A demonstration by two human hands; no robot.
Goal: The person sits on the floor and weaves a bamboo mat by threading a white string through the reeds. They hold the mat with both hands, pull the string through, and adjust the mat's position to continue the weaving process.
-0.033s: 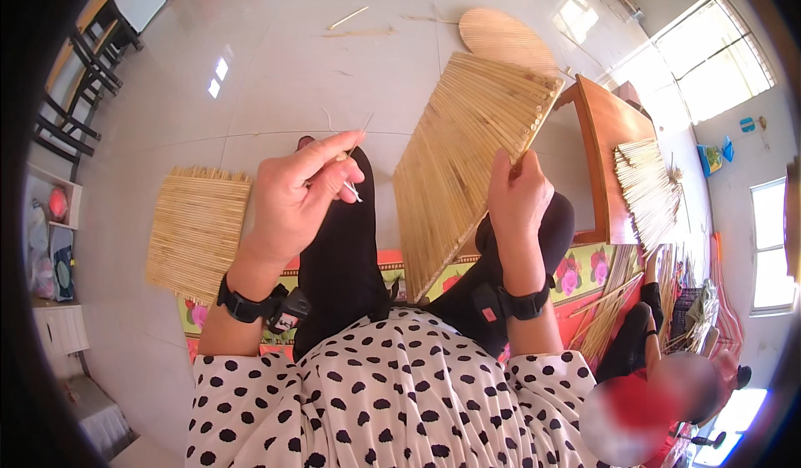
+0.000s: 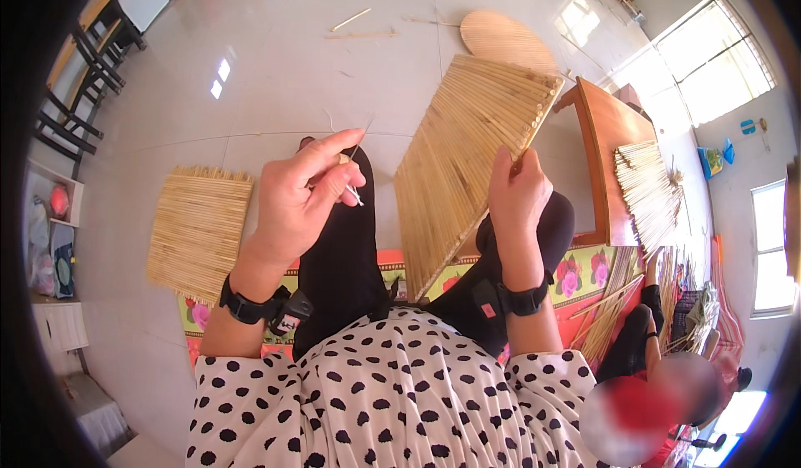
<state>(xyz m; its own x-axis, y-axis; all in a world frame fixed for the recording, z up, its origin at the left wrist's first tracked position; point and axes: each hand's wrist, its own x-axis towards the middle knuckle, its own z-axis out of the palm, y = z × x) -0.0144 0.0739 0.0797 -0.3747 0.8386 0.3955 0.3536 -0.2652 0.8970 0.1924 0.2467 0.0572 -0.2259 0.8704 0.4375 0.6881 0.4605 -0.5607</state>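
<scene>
Between the thumb and fingers of my left hand [image 2: 304, 180] is a thin needle [image 2: 365, 132] pointing up, with white thread [image 2: 358, 193] hanging below the fingertips. My right hand [image 2: 519, 188] grips the right edge of a panel of straw-coloured stalks [image 2: 459, 147] laid side by side. The panel is tilted above my lap, wide at its far end, where round cut stalk ends show along the edge. Needle and panel are well apart. A second stalk panel [image 2: 200, 230] lies on the floor left of my left forearm.
A round stalk mat [image 2: 505, 38] lies on the floor beyond the panel. On the right, a wooden table [image 2: 613, 159] bears a bundle of stalks [image 2: 647, 180]. Loose stalks [image 2: 613, 301] lie on the flowered mat [image 2: 571, 276]. Another person [image 2: 638, 410] sits at lower right.
My left hand has shifted very slightly to the right, and the needle shows a little more clearly. The right hand and panel have hardly moved.
</scene>
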